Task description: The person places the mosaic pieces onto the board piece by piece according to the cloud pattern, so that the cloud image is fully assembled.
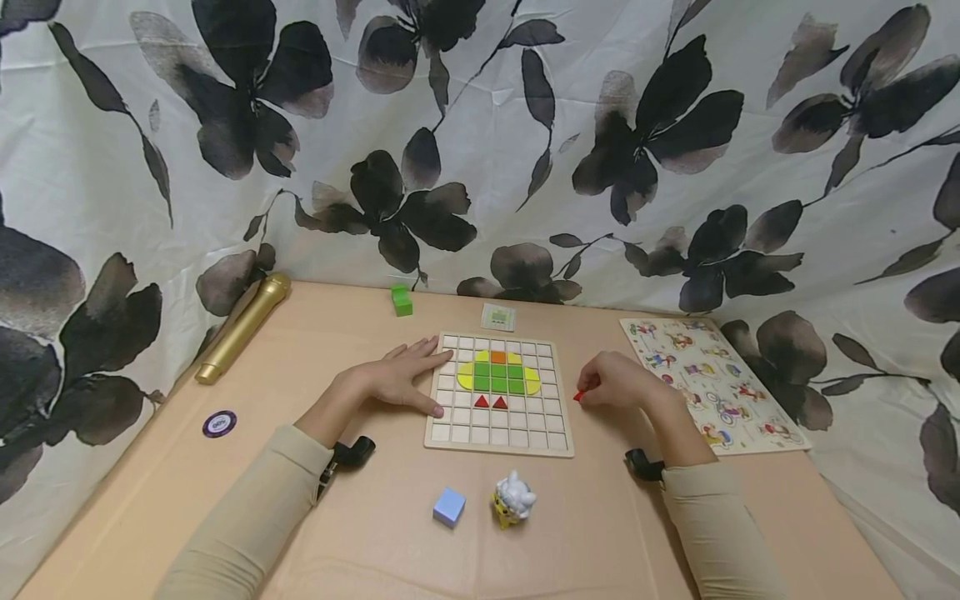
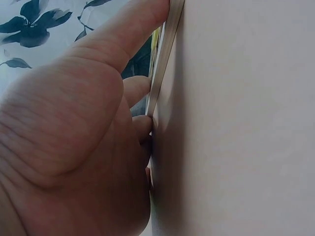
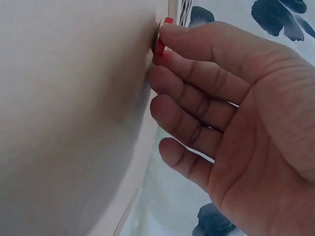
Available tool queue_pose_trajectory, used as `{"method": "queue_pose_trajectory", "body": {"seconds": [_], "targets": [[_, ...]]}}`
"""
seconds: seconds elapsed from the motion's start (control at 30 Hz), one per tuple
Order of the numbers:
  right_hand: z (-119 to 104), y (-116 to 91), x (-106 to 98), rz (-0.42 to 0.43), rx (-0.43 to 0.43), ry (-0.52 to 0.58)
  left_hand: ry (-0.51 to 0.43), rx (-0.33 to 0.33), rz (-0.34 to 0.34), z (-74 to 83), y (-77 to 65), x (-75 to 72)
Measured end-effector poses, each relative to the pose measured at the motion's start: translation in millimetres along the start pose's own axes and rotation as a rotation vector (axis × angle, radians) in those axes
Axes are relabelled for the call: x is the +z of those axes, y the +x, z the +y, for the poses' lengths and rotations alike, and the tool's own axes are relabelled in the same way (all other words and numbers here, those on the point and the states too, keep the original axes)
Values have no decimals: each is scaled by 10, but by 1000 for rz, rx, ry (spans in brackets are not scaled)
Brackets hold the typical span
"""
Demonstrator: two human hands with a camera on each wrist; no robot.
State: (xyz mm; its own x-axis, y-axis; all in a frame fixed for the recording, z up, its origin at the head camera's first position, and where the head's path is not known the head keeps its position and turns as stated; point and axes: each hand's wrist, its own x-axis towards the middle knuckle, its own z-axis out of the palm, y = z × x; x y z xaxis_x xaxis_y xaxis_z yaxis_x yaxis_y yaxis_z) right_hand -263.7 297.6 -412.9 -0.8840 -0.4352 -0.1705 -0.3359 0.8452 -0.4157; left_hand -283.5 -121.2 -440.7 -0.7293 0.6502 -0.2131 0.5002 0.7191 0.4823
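Note:
A white gridded board (image 1: 453,433) with a wooden rim lies in front of me. On its grid are several green squares (image 1: 498,379), an orange square (image 1: 497,357), yellow rounded pieces (image 1: 465,381) at the sides and two red triangles (image 1: 481,402) below. My left hand (image 1: 390,379) rests at the board's left edge, fingers spread, thumb and fingertips touching the rim. To the right of the board, my right hand (image 1: 618,383) pinches a small red piece (image 3: 160,47) between thumb and index finger, close to the table. Its exact shape is mostly hidden by the fingers.
Behind the board lie a small pattern card (image 1: 498,317) and green blocks (image 1: 402,301). A picture board (image 1: 720,387) is at right. A gold tube (image 1: 243,329) and a poker chip (image 1: 219,423) lie at left. A blue cube (image 1: 448,507) and a small figurine (image 1: 514,498) stand in front.

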Motion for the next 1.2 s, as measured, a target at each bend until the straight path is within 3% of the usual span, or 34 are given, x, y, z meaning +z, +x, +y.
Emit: {"method": "queue_pose_trajectory", "body": {"seconds": [0.3,0.47,0.6,0.73,1.2], "targets": [[-302,109,67,62,-165,33,-10,1,3,0,-14,-11],[-674,215,160,20,-228,31,-10,2,3,9,-17,-21],[-834,295,275,-15,-252,-49,-15,4,4,3,-9,-8],[-858,338,356,-17,-228,-120,-15,4,5,-4,-5,1],[-842,313,352,-28,-237,-94,-12,-1,5,2,-31,-12]]}}
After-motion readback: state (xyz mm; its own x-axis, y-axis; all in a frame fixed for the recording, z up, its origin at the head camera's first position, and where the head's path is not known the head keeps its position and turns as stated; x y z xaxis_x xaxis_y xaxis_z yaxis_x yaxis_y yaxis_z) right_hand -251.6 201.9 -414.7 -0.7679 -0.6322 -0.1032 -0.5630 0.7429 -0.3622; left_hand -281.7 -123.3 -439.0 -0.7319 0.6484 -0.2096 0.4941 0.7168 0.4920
